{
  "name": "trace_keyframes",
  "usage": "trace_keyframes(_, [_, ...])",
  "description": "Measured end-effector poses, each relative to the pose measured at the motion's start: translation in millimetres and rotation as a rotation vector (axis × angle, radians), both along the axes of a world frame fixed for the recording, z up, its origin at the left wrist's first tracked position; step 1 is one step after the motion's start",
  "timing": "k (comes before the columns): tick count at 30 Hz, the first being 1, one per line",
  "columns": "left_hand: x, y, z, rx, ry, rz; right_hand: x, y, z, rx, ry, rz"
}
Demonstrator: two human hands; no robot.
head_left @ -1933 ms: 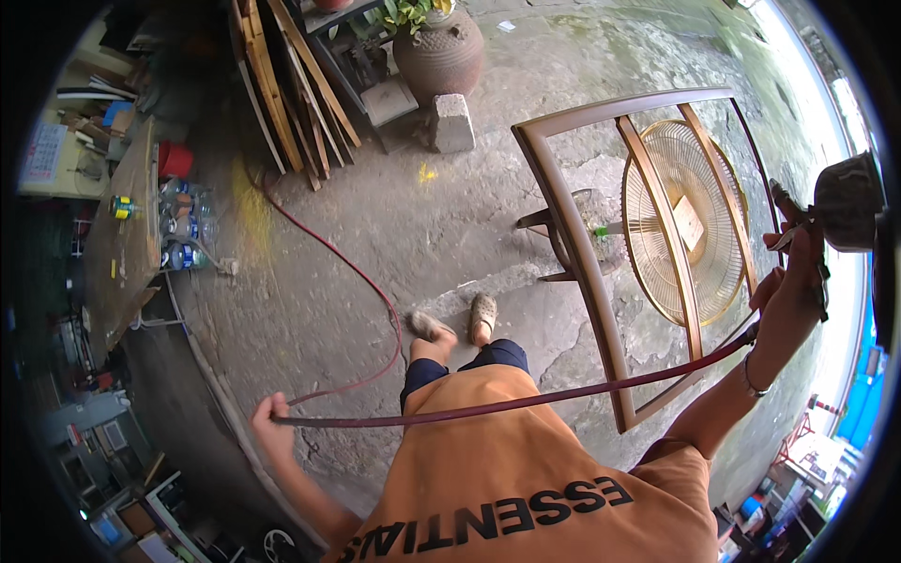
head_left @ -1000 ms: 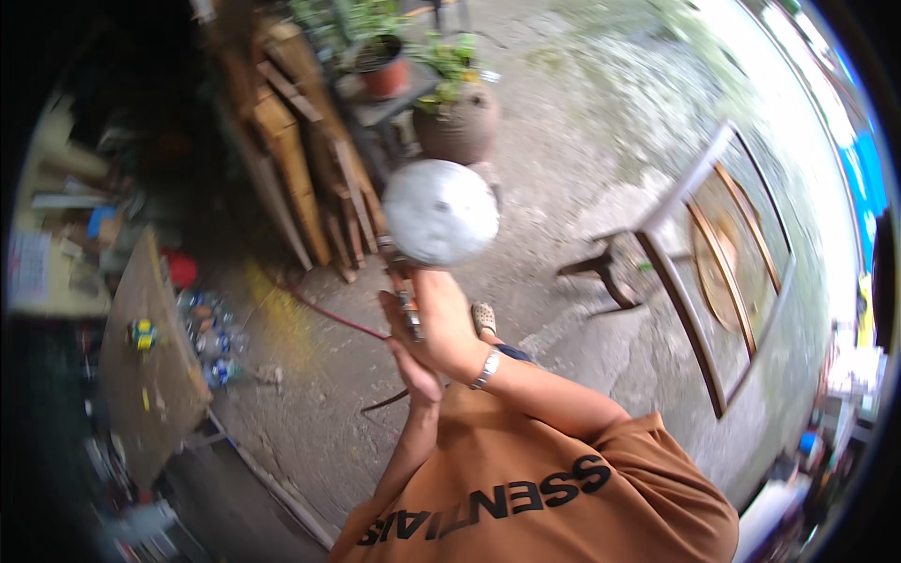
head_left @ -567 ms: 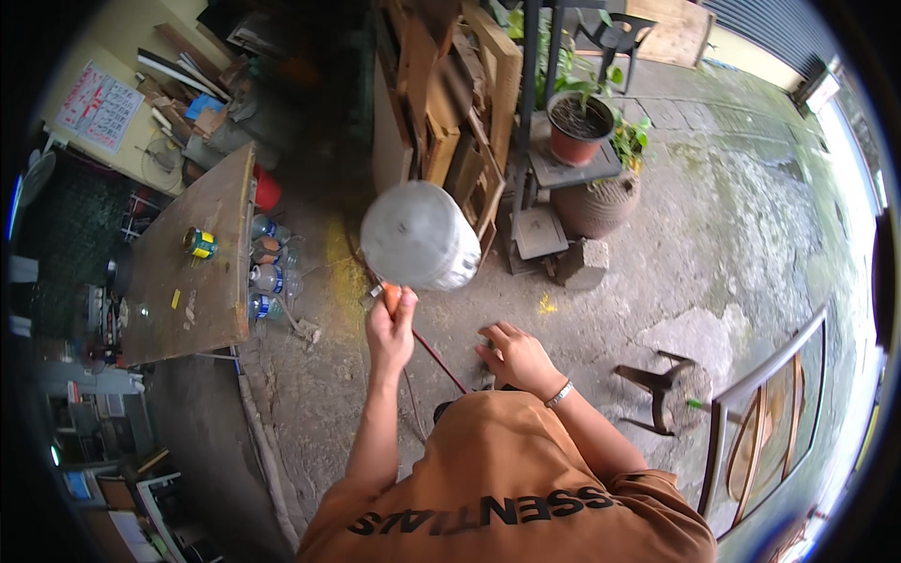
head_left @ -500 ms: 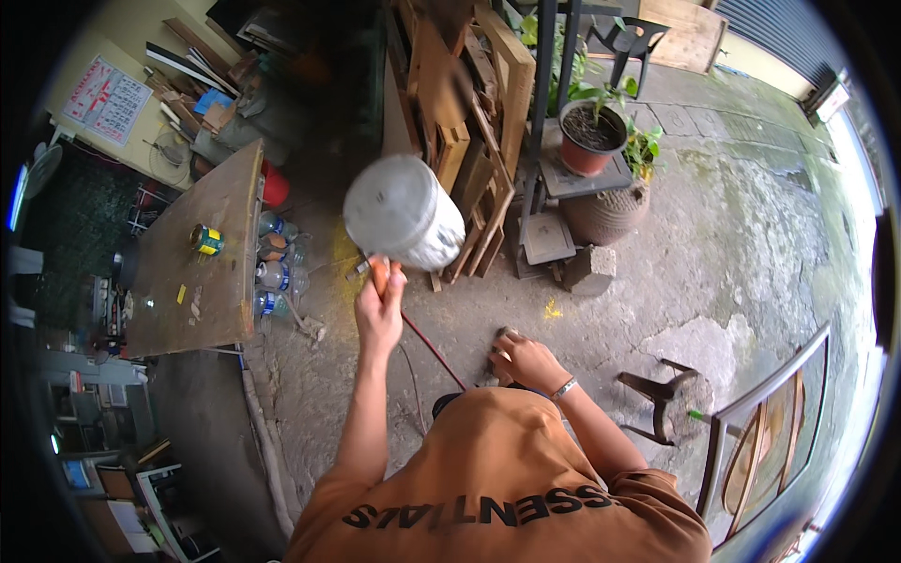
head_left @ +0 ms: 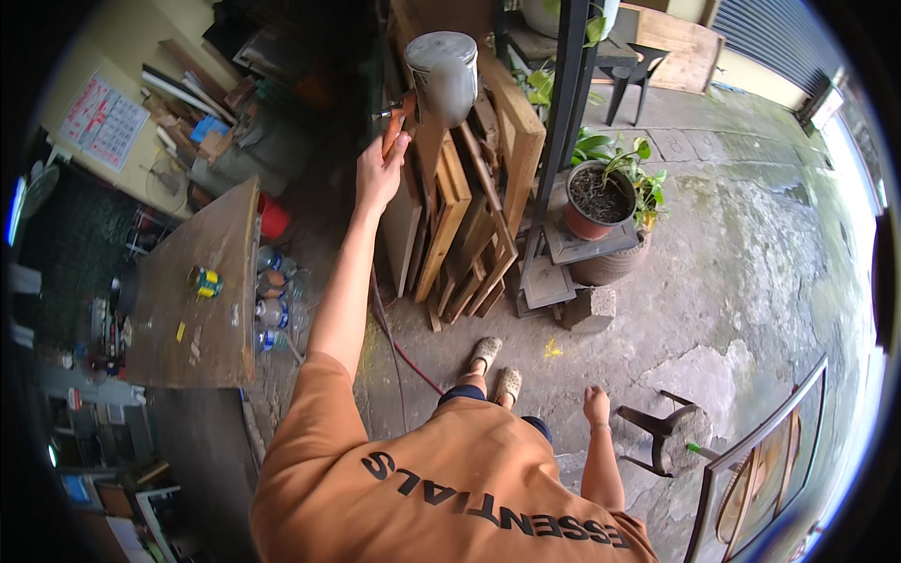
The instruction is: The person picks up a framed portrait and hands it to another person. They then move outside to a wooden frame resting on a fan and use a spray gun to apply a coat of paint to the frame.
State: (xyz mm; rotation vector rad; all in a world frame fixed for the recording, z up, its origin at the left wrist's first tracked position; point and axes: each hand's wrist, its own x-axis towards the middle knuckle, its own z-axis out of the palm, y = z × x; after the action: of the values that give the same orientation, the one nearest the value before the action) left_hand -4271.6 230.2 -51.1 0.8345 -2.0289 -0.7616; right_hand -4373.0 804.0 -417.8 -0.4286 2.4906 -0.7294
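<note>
I am holding the left arm point(head_left: 340, 291) stretched far forward, and its hand point(head_left: 379, 176) is gripping the spray gun point(head_left: 400, 114) by its orange handle, fingers wrapping round it. The gun is sitting just past the knuckles, at the far end of the arm. Its silver cup point(head_left: 439, 53) is standing a little beyond the hand and to its right, lid upward, while a small metal part is jutting out to the left. A blurred patch is covering the cup's lower side, so I am not making out much there.

Behind the cup the boards point(head_left: 450, 202) are leaning in a stack; I am unable to tell whether the cup is touching them. A red hose point(head_left: 413, 366) is lying on the floor below the arm — whether it is joining the gun, I am not seeing.

The right hand point(head_left: 596, 405) is hanging low, well apart from the gun and near the stool point(head_left: 671, 432). It is showing too small for me to tell how far its fingers are closing.

On the table point(head_left: 221, 342), the tin point(head_left: 205, 281) is standing between the left and right edges — bottles point(head_left: 272, 312) are crowding just outside the right one, and a red bucket point(head_left: 272, 216) is sitting by the far right corner.
</note>
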Motion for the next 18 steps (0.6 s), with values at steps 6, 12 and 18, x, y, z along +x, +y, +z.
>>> trace_keyframes(6, [-54, -52, -6, 0.040, 0.123, -0.125, 64, 93, -19, 0.238, -0.150, -0.080])
trace_keyframes(12, [-79, -109, -49, 0.024, 0.058, -0.129, 166, 80, -21, 0.157, -0.466, -0.464])
trace_keyframes(18, [-97, -128, -77, -0.014, 0.032, -0.273, 206, 13, 2, 0.120, -0.431, -0.302])
